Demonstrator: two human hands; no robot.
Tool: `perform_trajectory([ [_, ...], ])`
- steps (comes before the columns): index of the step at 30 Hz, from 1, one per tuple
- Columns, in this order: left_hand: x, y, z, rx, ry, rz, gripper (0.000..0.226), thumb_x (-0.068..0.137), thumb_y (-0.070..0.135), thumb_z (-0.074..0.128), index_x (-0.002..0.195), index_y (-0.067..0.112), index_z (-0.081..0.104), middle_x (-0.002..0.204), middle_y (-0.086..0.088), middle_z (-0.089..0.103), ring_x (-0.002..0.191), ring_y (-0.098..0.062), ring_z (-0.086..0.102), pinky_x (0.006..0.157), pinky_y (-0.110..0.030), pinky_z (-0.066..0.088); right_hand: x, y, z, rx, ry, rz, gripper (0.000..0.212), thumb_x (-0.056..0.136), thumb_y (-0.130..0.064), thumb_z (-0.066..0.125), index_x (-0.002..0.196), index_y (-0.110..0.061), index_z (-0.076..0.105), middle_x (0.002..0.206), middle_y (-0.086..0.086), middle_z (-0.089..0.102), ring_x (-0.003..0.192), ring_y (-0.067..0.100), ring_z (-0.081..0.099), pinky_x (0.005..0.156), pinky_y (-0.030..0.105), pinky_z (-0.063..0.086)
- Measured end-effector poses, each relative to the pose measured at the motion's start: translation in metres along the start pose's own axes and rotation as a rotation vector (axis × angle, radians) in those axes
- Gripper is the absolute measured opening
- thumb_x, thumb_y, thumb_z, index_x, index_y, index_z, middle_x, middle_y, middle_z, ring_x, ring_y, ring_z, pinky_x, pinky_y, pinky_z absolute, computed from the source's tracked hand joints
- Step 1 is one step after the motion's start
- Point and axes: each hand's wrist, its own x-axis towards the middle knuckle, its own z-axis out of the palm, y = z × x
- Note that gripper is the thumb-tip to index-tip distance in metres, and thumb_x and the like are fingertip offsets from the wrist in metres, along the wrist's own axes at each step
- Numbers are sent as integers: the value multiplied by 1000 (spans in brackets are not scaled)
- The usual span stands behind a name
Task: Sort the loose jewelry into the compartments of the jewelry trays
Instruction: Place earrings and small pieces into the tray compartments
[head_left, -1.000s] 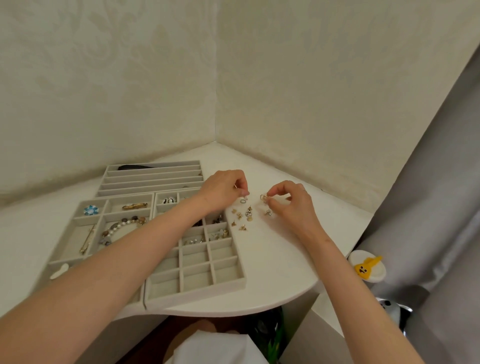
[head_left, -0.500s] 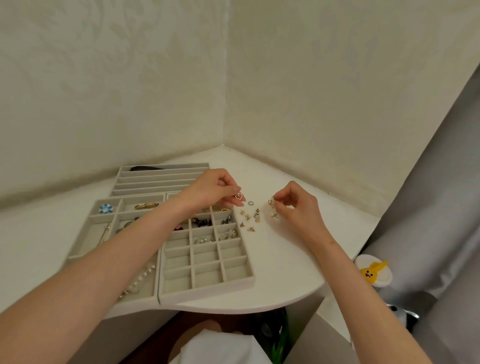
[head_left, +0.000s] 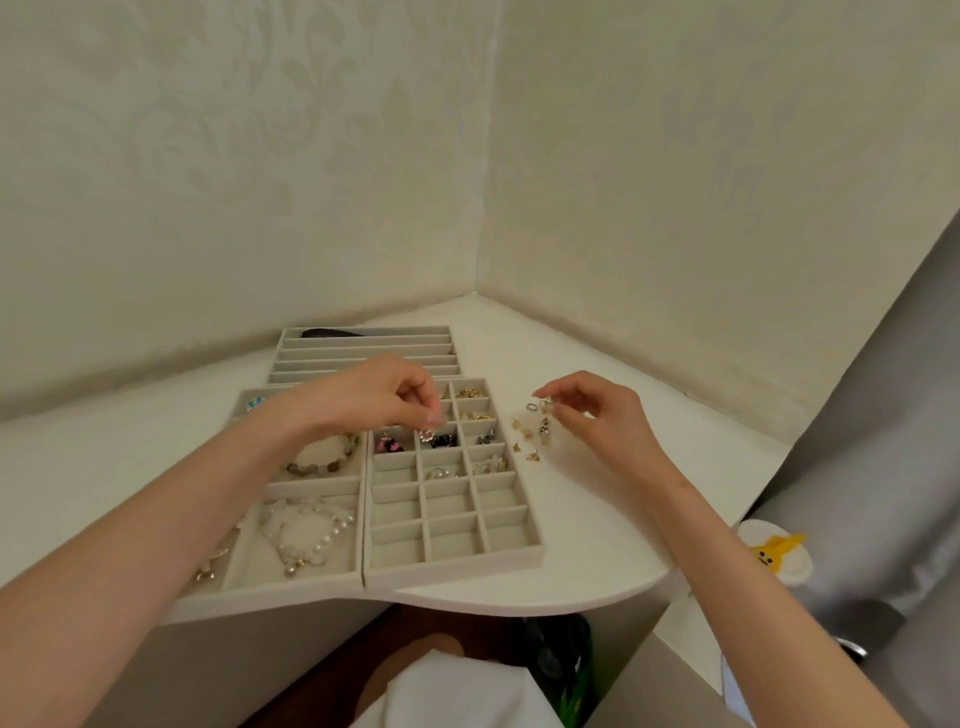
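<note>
My left forearm (head_left: 156, 545) shows bare at 8 o'clock and my right forearm (head_left: 753, 571) bare at 5 o'clock, uncovered right up to my left hand (head_left: 384, 397) and right hand (head_left: 597, 415). One left fingernail (head_left: 434, 417) looks pale pink. At 6 o'clock a white garment (head_left: 457, 696) covers my lap, a bare knee (head_left: 415, 649) just above it.

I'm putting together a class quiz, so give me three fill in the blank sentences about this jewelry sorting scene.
The ___ hand pinches a beaded piece over the grid tray.
The loose jewelry lies on the table to that tray's ___.
The tray's nearest row of compartments is ___.
Missing: left, right, empty.
</note>
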Motion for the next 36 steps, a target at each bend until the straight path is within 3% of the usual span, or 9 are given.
perform_trajectory([
  [8, -20, -14, -10, 199, -101, -38, 6, 80, 17, 70, 80, 15, 65, 63, 11, 61, 51, 7, 50, 52, -7, 36, -10, -48, 49, 18, -230, -112, 16, 79, -5, 72, 92, -14, 73, 82, -3, 63, 76, 14, 58, 72, 17, 45],
  [11, -20, -18, -8, 232, -82, -40, 7, 80, 19, 71, 80, 19, 64, 70, 7, 67, 62, 2, 59, 60, -15, 43, -9, -61, 61, -7, -308, -137, 17, 79, -5, 72, 94, -13, 73, 81, -7, 60, 78, 11, 58, 75, 15, 45],
  [14, -18, -19, -9, 282, 3, -39, 8, 84, 18, 66, 80, 23, 61, 76, 7, 68, 75, -10, 62, 75, -30, 48, -6, -68, 69, -60, -348, -157, 17, 79, -11, 73, 95, -15, 74, 79, -10, 58, 76, 7, 55, 71, 10, 40],
  [18, -17, -21, -11, 284, 197, -31, 7, 88, 19, 60, 84, 24, 60, 77, 11, 63, 74, -5, 57, 72, -24, 46, -4, -71, 74, -83, -372, -180, 19, 79, -14, 74, 97, -18, 75, 84, -2, 62, 80, 11, 55, 74, 19, 43],
  [21, -15, -21, -11, 231, 294, -32, 4, 89, 19, 59, 87, 22, 61, 80, 9, 65, 81, -10, 60, 79, -29, 49, -2, -73, 77, -121, -405, -187, 23, 80, -16, 73, 103, -19, 73, 90, 2, 65, 86, 14, 59, 80, 25, 48],
  [25, -11, -21, -7, 221, 336, -11, 2, 89, 20, 59, 89, 20, 61, 82, 7, 66, 82, -10, 60, 78, -28, 48, 1, -70, 71, -129, -370, -151, 25, 81, -12, 71, 105, -19, 72, 80, -13, 58, 75, 4, 53, 73, 13, 43],
  [28, -7, -21, -2, 197, 345, 18, 2, 89, 19, 58, 88, 20, 60, 83, 5, 66, 79, -9, 60, 70, -20, 45, 2, -63, 60, -56, -297, -91, 22, 82, -12, 71, 102, -21, 72, 83, -9, 60, 73, 5, 52, 72, 16, 44],
  [32, -2, -17, 9, 155, 362, 95, 5, 89, 17, 59, 86, 21, 60, 84, 5, 65, 80, -9, 60, 73, -22, 48, 2, -49, 38, 3, -177, -33, 21, 84, -14, 69, 102, -24, 70, 84, -7, 63, 67, -3, 52, 65, 10, 43],
  [36, 7, -9, 25, 131, 337, 160, 4, 88, 17, 59, 91, 19, 62, 86, 7, 64, 80, -4, 57, 66, -10, 43, 2, -29, 16, -17, -70, 18, 17, 86, -16, 67, 100, -24, 71, 83, -10, 64, 67, -1, 52, 65, 9, 41],
])
